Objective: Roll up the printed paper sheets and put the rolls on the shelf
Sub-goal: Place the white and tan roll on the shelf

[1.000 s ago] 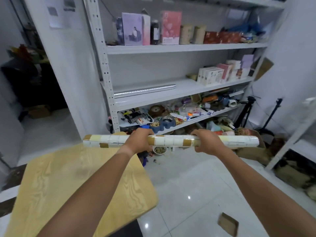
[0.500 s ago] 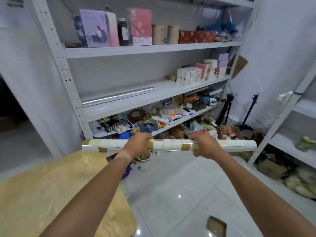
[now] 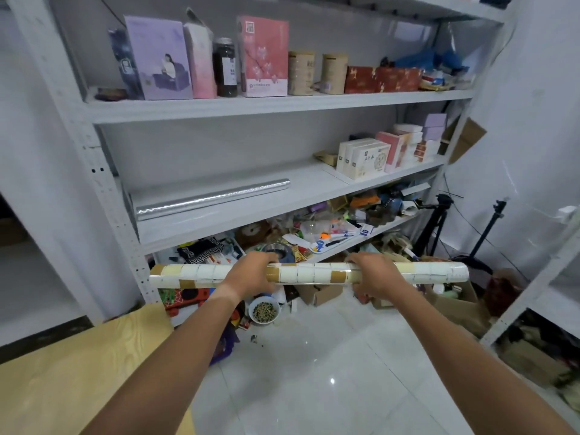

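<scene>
I hold a rolled paper sheet [image 3: 314, 274], cream with tan and white squares, level in front of me below the middle shelf. My left hand [image 3: 252, 271] grips it left of its middle and my right hand [image 3: 375, 271] grips it right of its middle. A silver rolled sheet [image 3: 213, 198] lies on the left part of the white middle shelf [image 3: 314, 189], with bare board in front of it and to its right.
Boxes [image 3: 364, 158] stand at the right end of the middle shelf. The lower shelf and floor below are cluttered; a white bowl [image 3: 264, 310] sits on the floor. A wooden table [image 3: 78, 372] is at my lower left. Tripods [image 3: 439, 221] stand at right.
I have stepped closer to the shelf unit with the roll held in both hands; the table has slid off to the lower left and the shelves fill more of the view.
</scene>
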